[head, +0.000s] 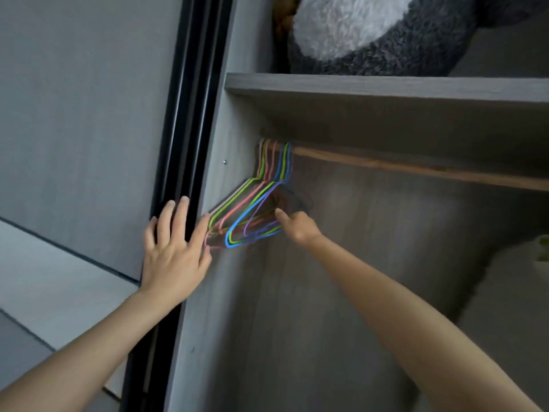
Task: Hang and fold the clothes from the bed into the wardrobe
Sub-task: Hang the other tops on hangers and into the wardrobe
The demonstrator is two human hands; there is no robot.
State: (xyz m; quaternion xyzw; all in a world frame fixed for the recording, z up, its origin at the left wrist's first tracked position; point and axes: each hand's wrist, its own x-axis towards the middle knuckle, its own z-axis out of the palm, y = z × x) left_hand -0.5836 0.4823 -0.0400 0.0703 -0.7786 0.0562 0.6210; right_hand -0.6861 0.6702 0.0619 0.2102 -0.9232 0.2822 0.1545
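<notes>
Risks: hangers [258, 203] are bunched tight at the left end of the rod [416, 168] with their wires overlapping. Pull one and I'd expect the neighbours to drag along, snag or drop off. Right hand [298, 230] is in among their lower bars, fingers curled, thumb out; can't tell if it actually has one. Left hand [173, 257] lies flat on the wardrobe [267, 337] front edge, fingers straight and spread, holding nothing. It's right beside the door track [190, 114], so a pinch risk if the door slides. Contents: hanging bay has only hangers, top shelf [386, 88] has a plush toy [371, 34], and there's a pale blurred item lower right. Clothes and bed are out of view.
</notes>
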